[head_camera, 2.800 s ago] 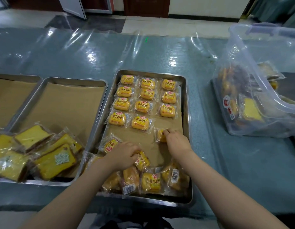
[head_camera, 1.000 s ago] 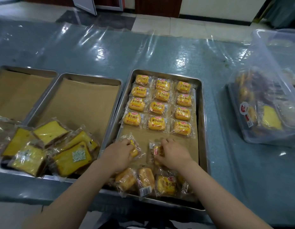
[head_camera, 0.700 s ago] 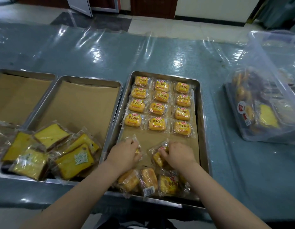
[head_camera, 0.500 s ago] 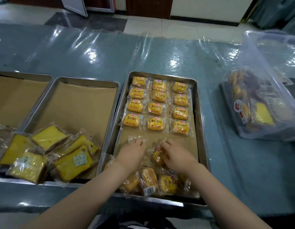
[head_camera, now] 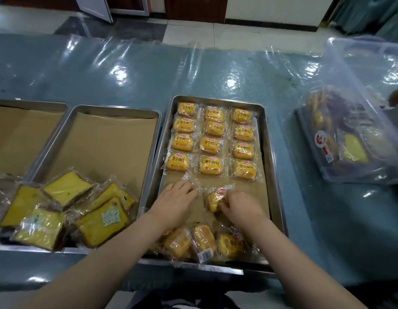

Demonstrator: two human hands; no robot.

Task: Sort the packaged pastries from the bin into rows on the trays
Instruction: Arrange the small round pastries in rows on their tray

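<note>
Right hand (head_camera: 239,205): fingers curled, pinching a small wrapped bun (head_camera: 216,198), tilted, just below the fourth row, mid-width of the right-hand steel tray (head_camera: 274,175). Left hand (head_camera: 176,200): palm down over another clear wrapper (head_camera: 191,180) near the tray's left edge; fingers bent over it, grip itself hidden, could not tell whether held or only covered.

Beyond the fingers: twelve yellow packaged buns (head_camera: 211,144) laid in four rows of three, filling the far half of that tray on brown paper. Loose heap of unsorted buns (head_camera: 200,241) along the tray's near edge, partly under both forearms.

Middle tray (head_camera: 86,108), touching the first tray's left edge: paper-lined, wrapped cake slices (head_camera: 82,212) piled at its near end. Third tray (head_camera: 33,104) further left, paper visible.

Clear plastic bin (head_camera: 358,121) near the right edge of the plastic-covered tabletop (head_camera: 131,70), well apart from the trays, more packaged pastries inside, blurred.
</note>
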